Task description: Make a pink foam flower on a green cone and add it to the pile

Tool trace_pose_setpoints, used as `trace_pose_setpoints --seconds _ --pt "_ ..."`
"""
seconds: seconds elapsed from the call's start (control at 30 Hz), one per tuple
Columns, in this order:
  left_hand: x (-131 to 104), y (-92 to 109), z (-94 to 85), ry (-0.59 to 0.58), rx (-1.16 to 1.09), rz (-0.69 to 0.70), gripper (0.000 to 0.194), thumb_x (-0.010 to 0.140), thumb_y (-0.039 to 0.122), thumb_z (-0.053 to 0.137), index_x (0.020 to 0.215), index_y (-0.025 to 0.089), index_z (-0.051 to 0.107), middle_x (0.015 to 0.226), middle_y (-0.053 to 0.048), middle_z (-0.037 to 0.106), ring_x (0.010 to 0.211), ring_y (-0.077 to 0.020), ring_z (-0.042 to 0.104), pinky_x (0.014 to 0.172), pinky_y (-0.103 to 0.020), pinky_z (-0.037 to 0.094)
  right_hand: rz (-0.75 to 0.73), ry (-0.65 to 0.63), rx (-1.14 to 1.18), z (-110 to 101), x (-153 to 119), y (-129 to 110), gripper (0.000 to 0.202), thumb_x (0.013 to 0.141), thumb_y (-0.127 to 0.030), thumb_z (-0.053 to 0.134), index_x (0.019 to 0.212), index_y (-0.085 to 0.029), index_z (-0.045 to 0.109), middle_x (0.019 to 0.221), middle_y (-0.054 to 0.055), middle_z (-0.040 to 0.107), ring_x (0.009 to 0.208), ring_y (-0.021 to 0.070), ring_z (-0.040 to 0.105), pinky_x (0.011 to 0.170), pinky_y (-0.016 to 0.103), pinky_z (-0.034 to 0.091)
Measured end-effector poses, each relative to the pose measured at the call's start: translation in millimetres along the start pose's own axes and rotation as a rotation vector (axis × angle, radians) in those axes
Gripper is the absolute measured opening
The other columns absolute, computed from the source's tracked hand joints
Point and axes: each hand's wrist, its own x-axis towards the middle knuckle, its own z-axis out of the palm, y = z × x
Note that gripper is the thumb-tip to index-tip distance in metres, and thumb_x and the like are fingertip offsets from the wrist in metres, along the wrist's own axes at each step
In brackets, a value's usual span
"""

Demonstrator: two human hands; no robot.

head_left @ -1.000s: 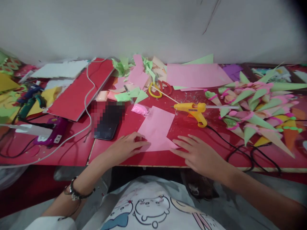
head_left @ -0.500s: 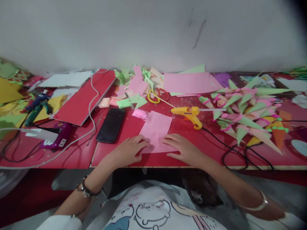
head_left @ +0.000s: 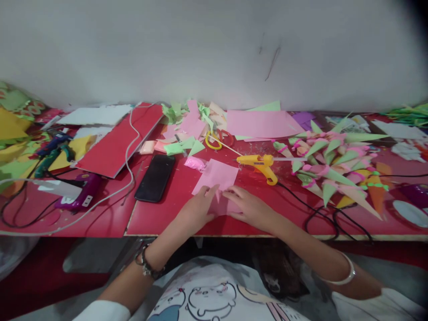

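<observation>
A pink sheet of paper lies at a slant on the red table in front of me, with a small raised fold near its middle. My left hand is at the sheet's left side, its fingers closed on the paper by the fold. My right hand rests on the lower right part, fingers apart and pointing left. The lower part of the sheet is partly hidden under both hands. A pink foam-clay packet touches the sheet's upper left. To the right lies a yellow glue gun holding a clear stick.
Left of the sheet lies a black phone. Behind are scissors, paper scraps and larger pink sheets. Paper cones are heaped at right. A purple power strip and cables lie left.
My left hand has moved right and inward over the sheet and closed on the paper. The fold now stands up more between the hands. My right hand stays almost in place.
</observation>
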Motion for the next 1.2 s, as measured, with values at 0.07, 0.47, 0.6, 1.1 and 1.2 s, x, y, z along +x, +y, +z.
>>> trace_pose_setpoints --seconds 0.07,0.47,0.6,1.1,1.2 --pt "-0.5 -1.1 2.2 0.017 -0.057 -0.038 0.072 0.069 0.013 0.058 0.131 0.018 0.023 0.116 -0.014 0.045 0.091 -0.0207 0.057 0.068 -0.028 0.047 0.006 0.001 0.039 -0.4 0.4 -2.0 0.050 0.075 -0.021 0.054 0.123 -0.017 0.040 0.118 0.014 0.045 0.108 0.0259 0.045 0.086 0.041 0.042" --pt "-12.9 -4.8 -20.3 0.504 0.196 0.075 0.033 0.081 0.024 0.045 0.113 0.015 0.047 0.110 -0.012 0.055 0.100 -0.0230 0.049 0.081 -0.036 0.040 0.320 0.170 0.848 -14.8 14.7 -13.4 0.041 0.081 -0.024 0.043 0.121 -0.022 0.033 0.065 -0.005 0.044 0.061 0.0112 0.045 0.064 0.027 0.039" --pt "-13.3 7.3 -31.7 0.462 0.441 0.365 0.019 0.083 0.028 0.044 0.095 0.017 0.055 0.082 -0.004 0.063 0.075 -0.0164 0.055 0.070 -0.030 0.040 0.377 0.138 1.027 -24.2 21.3 -24.5 0.035 0.079 -0.028 0.046 0.113 -0.022 0.040 0.066 -0.005 0.045 0.067 0.0123 0.049 0.069 0.028 0.039" --pt "-5.1 1.2 -36.2 0.556 0.571 0.465 0.014 0.082 0.014 0.043 0.088 0.017 0.055 0.073 0.000 0.062 0.066 -0.0128 0.055 0.065 -0.027 0.035 0.311 0.119 1.116 -28.4 22.0 -29.4 0.021 0.078 -0.034 0.049 0.093 -0.020 0.052 0.077 0.000 0.054 0.070 0.0122 0.051 0.066 0.026 0.041" --pt "-2.1 -0.2 -38.5 0.482 0.571 0.365 0.014 0.080 0.014 0.042 0.070 0.016 0.052 0.057 0.000 0.059 0.053 -0.0125 0.052 0.062 -0.029 0.035 0.078 0.299 0.526 -35.6 18.7 -30.2 0.018 0.079 -0.030 0.048 0.092 -0.020 0.056 0.090 0.004 0.055 0.085 0.0168 0.050 0.078 0.031 0.038"
